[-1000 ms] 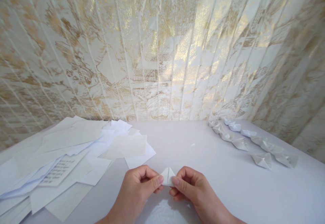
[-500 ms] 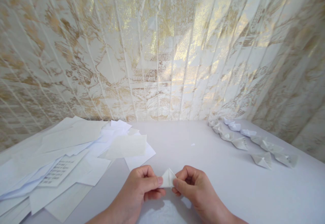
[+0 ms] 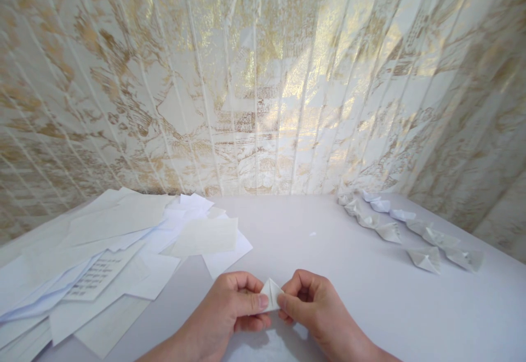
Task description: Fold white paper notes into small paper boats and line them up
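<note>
A small white folded paper point(image 3: 272, 292) with a pointed top and a crease down its middle is held just above the table, at the bottom centre of the head view. My left hand point(image 3: 240, 302) pinches its left corner between thumb and fingers. On the opposite corner, my right hand point(image 3: 308, 299) grips it the same way, so both hands are closed on the one piece. The thumbs cover the lower corners, and the paper's far side is hidden.
Loose white paper sheets point(image 3: 119, 219) lie heaped on the left, one printed sheet point(image 3: 96, 277) among them. Several folded paper boats point(image 3: 425, 258) stand in two rows at the right. A tiny paper scrap point(image 3: 313, 234) lies on the white table point(image 3: 283, 214). Behind hangs a patterned curtain point(image 3: 255, 88).
The folded paper has come slightly lower and nearer to me. My thumbs have moved closer together over it, covering more of its face.
</note>
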Demonstrator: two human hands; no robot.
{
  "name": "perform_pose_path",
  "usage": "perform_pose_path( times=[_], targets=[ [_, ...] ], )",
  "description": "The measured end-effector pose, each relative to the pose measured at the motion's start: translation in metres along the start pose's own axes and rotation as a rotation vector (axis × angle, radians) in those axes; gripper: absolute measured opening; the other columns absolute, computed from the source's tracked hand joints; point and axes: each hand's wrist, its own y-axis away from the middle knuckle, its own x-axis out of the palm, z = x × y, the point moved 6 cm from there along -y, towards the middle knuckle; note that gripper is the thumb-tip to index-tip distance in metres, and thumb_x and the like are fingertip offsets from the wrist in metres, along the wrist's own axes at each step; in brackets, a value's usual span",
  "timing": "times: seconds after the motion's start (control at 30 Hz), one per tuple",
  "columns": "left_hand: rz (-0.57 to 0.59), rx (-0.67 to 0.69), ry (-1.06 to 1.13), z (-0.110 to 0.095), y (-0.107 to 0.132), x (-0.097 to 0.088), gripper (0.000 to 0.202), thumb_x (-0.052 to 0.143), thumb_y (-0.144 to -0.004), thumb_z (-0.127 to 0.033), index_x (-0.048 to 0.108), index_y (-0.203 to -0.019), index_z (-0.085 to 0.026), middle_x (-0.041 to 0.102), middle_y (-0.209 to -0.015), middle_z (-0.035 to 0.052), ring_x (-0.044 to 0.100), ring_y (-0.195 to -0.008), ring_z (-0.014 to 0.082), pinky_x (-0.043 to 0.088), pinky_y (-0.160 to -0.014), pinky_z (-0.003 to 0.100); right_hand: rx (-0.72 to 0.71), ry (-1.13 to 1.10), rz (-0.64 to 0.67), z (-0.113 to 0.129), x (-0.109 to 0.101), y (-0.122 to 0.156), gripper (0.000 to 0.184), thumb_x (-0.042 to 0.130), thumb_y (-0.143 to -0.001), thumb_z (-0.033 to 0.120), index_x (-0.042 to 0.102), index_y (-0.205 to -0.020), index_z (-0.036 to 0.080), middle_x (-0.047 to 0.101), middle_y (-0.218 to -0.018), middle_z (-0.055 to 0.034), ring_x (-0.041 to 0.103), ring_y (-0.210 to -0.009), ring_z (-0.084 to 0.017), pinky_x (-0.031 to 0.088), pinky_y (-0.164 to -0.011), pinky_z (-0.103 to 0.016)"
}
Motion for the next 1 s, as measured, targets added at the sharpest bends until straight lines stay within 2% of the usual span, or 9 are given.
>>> perform_pose_path(
  times=[0.2,0.37,0.5,0.63,0.73,0.9,1.0],
  targets=[
    [-0.039,0.02,-0.011,0.0,0.0,-0.002,0.02,0.073,-0.053,-0.021,0.056,-0.057,-0.013,0.056,-0.052,-0.0031,0.058,-0.049,0.0123,0.044,-0.052,0.022,0.037,-0.064,0.008,0.002,-0.001,0.002,0.024,0.067,-0.06,0.027,0.046,-0.052,0.017,0.059,-0.045,0.0014,0.046,-0.043,-0.008,0.032,-0.047,-0.021],
    [0.014,0.005,-0.078,-0.001,0.002,0.004,0.021,0.073,-0.053,-0.024,0.06,-0.06,-0.01,0.059,-0.052,0.0002,0.054,-0.046,0.01,0.04,-0.049,0.021,0.061,-0.078,0.022,0.005,0.003,0.006,0.033,0.074,-0.054,0.033,0.045,-0.05,0.017,0.058,-0.043,0.002,0.046,-0.042,-0.008,0.034,-0.047,-0.021],
    [0.02,-0.002,-0.079,-0.002,0.002,0.004,0.021,0.072,-0.053,-0.025,0.059,-0.059,-0.009,0.06,-0.051,0.0015,0.051,-0.044,0.0085,0.038,-0.047,0.02,0.069,-0.235,0.094,0.002,0.008,0.004,0.04,0.074,-0.056,0.045,0.048,-0.054,0.015,0.059,-0.048,-0.0009,0.051,-0.046,-0.01,0.038,-0.05,-0.022],
    [-0.008,-0.05,-0.018,0.0,0.0,0.0,0.024,0.073,-0.048,-0.027,0.056,-0.054,-0.011,0.058,-0.048,-0.0009,0.049,-0.041,0.0067,0.035,-0.045,0.018,0.084,-0.39,0.079,-0.003,0.005,0.001,0.045,0.067,-0.062,0.056,0.051,-0.062,0.014,0.057,-0.053,0.0004,0.056,-0.049,-0.011,0.041,-0.049,-0.022],
    [-0.017,-0.05,-0.003,-0.001,0.001,0.0,0.025,0.074,-0.047,-0.027,0.055,-0.053,-0.011,0.057,-0.047,-0.0015,0.048,-0.04,0.0065,0.034,-0.044,0.018,0.084,-0.321,0.077,0.0,0.005,0.003,0.049,0.063,-0.062,0.062,0.051,-0.064,0.014,0.057,-0.053,-0.0003,0.054,-0.046,-0.011,0.04,-0.046,-0.021],
    [-0.016,0.004,-0.027,-0.004,0.004,0.002,0.026,0.076,-0.048,-0.029,0.057,-0.054,-0.011,0.057,-0.048,-0.0011,0.05,-0.044,0.0091,0.035,-0.047,0.02,0.06,-0.113,0.148,0.006,0.011,0.009,0.054,0.058,-0.062,0.066,0.05,-0.059,0.012,0.053,-0.051,-0.0005,0.047,-0.042,-0.008,0.035,-0.042,-0.02],
    [-0.008,0.021,-0.046,-0.004,0.004,0.003,0.025,0.075,-0.049,-0.028,0.057,-0.053,-0.011,0.057,-0.049,-0.0007,0.05,-0.046,0.01,0.036,-0.048,0.021,0.063,-0.074,0.146,0.004,0.011,0.008,0.055,0.058,-0.059,0.068,0.047,-0.057,0.014,0.051,-0.051,0.0001,0.045,-0.041,-0.008,0.034,-0.042,-0.021]
  ],
)
